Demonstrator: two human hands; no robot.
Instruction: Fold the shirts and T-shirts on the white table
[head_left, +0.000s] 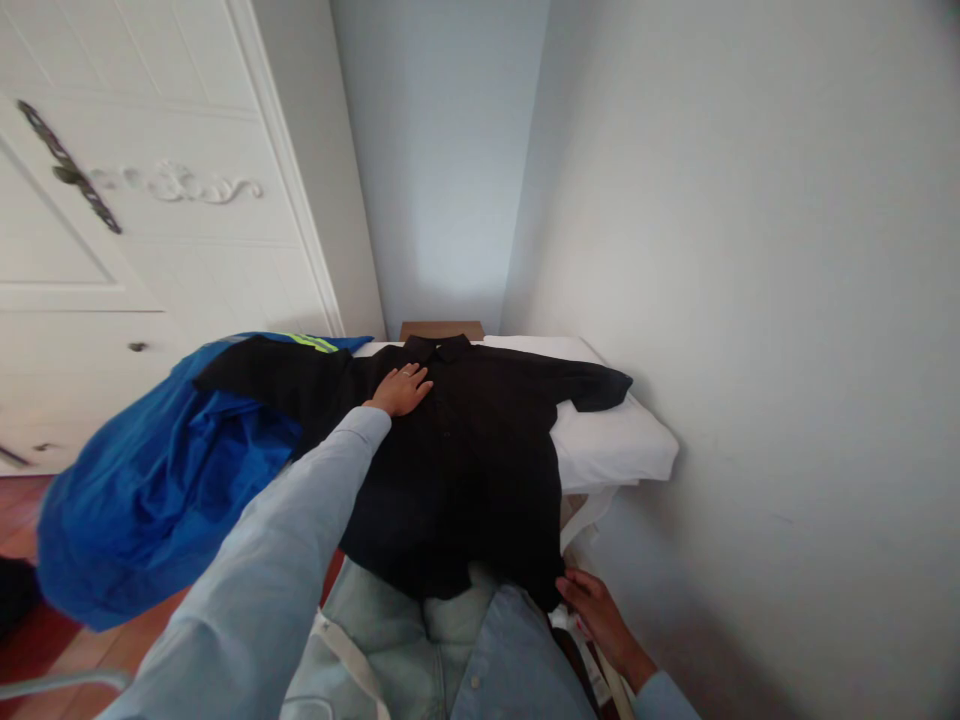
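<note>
A black collared shirt (480, 460) lies spread out in front of me, its collar at the far end and its hem hanging toward my lap. Flat on the upper chest of the shirt, just below the collar, rests my left hand (403, 388), fingers extended, with a ring on one finger. At the lower right corner of the hem, my right hand (596, 608) pinches the edge of the fabric between thumb and fingers. One sleeve reaches right over a white cloth surface (615, 450); the other lies left across a blue garment (172, 480).
The blue garment, with a yellow reflective stripe (311, 342), hangs down on the left. A white cabinet (300, 200) stands behind it. A grey wall (750, 300) closes off the right. Past the collar is a brown wooden piece (442, 329). Reddish floor tiles (97, 660) show lower left.
</note>
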